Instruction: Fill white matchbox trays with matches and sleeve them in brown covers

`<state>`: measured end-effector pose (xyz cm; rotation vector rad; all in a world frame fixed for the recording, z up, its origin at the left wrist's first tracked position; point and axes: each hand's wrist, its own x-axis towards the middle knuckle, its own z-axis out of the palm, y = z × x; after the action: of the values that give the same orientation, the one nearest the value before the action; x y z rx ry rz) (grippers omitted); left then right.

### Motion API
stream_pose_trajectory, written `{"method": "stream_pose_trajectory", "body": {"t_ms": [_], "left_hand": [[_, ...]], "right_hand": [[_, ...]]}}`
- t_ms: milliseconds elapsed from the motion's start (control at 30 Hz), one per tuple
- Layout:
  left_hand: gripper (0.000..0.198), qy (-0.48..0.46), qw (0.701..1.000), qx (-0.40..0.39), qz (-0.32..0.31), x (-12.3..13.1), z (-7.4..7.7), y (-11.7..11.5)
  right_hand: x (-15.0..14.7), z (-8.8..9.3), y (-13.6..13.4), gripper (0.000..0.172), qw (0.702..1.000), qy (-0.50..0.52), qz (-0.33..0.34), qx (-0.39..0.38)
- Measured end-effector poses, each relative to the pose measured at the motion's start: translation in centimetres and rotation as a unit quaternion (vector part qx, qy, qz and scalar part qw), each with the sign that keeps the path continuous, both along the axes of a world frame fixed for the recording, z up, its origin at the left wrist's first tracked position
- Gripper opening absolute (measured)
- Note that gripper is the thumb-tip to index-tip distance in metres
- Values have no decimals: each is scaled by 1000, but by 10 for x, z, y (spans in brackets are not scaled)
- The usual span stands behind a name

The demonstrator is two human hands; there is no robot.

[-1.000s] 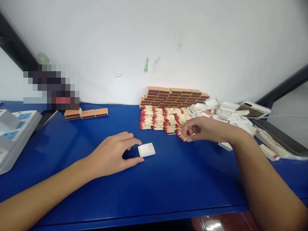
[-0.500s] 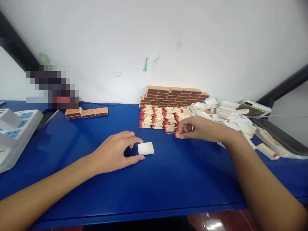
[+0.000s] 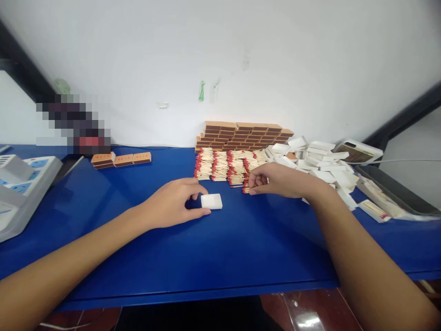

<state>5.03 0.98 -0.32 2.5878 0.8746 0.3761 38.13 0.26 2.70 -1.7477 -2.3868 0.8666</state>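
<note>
My left hand (image 3: 174,202) rests on the blue table (image 3: 220,257), thumb and fingers pinching the left end of a small white matchbox tray (image 3: 212,201). My right hand (image 3: 275,180) is closed on a small bunch of red-tipped matches (image 3: 246,187) at the right end of the piles of matches (image 3: 223,165). Behind those piles stands a stack of brown matchbox sleeves (image 3: 241,134) against the wall.
A heap of white trays (image 3: 317,161) lies right of the matches, with a phone (image 3: 358,151) and a dark tray (image 3: 396,191) beyond. Three brown matchboxes (image 3: 120,159) sit at the back left. A white power strip (image 3: 20,188) is at the far left.
My right hand has slid left along the match piles with its bunch of matches. My left hand and the white tray have shifted slightly towards the piles.
</note>
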Motion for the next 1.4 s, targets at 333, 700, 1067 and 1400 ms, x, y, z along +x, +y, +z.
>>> {"method": "stream_pose_trajectory", "body": {"t_ms": [333, 700, 1067, 1400], "left_hand": [[39, -50, 999, -2, 12, -13, -15, 1], [32, -46, 999, 12, 14, -12, -12, -3], [32, -62, 996, 67, -6, -10, -13, -9], [28, -69, 989, 126, -20, -6, -11, -19]], "right_hand": [[3, -2, 0, 29, 1000, 1, 6, 7], [-3, -2, -4, 24, 1000, -14, -7, 19], [-24, 4, -11, 26, 993, 97, 8, 68], [-73, -4, -35, 9, 978, 151, 91, 110]]}}
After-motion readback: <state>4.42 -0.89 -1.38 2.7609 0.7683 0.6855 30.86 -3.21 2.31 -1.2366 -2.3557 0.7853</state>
